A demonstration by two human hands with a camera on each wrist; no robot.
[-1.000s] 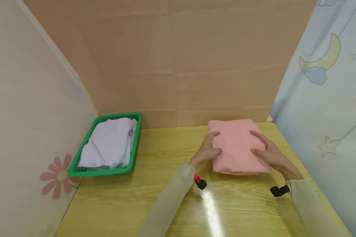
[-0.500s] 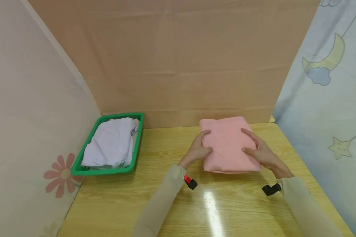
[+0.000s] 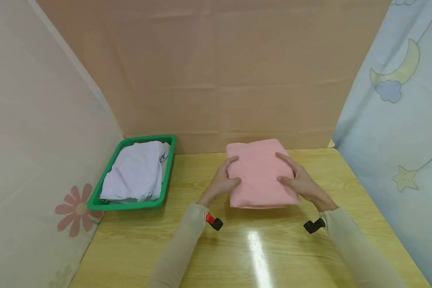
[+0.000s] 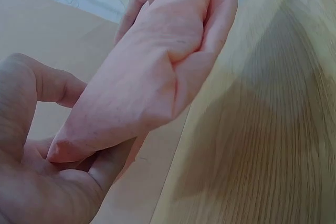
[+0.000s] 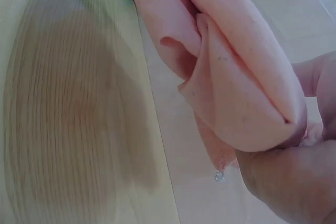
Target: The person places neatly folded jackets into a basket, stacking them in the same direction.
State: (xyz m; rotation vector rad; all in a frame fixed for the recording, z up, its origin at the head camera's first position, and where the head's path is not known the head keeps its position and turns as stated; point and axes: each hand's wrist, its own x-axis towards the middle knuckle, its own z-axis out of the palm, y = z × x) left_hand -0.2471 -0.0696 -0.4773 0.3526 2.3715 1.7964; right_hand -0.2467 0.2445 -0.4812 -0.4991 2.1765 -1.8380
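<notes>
A folded pink cloth [image 3: 259, 176], a garment or similar, hangs level above the table between both hands. My left hand [image 3: 221, 182] grips its left edge, thumb on top and fingers underneath, as the left wrist view shows with the pink fold [image 4: 136, 82] pinched. On the opposite edge my right hand [image 3: 302, 182] holds on the same way. In the right wrist view the layered pink edge [image 5: 236, 77] sits between thumb and fingers, and a small shiny clear piece [image 5: 219, 176] dangles from a lower flap. Most fingertips are hidden below the cloth.
A green tray [image 3: 129, 206] stands at the table's back left, holding a folded pale lilac cloth [image 3: 135, 170]. The wooden table [image 3: 273, 248] ends at a brown backdrop [image 3: 216, 80], with patterned curtains on both sides.
Both hands have carried the pink cloth to the left, away from the right side of the table. The tray and the lilac cloth stay in place.
</notes>
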